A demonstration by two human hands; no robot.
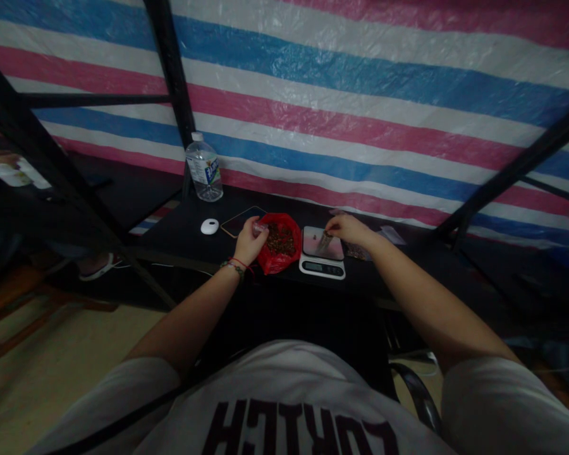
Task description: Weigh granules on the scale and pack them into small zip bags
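My left hand [250,243] is closed around a small clear, pinkish plastic piece [260,229], whose exact kind I cannot make out. It is at the left rim of an open red plastic bag [269,260] holding brown dried bits [281,239]. To the right, my right hand [345,226] pinches the top of a small clear tube-like container [324,241] with brownish contents, over the plate of a white digital kitchen scale [308,260]. A small dark speck lies on the plate. Whether the container touches the plate, I cannot tell.
A large clear plastic bottle [203,169] stands at the back left of the black table [171,230]. Near it are a white rounded device [209,226] and a flat thin-framed object [234,222]. Clear packets [392,235] lie by my right forearm. Black metal posts [173,69] frame the table.
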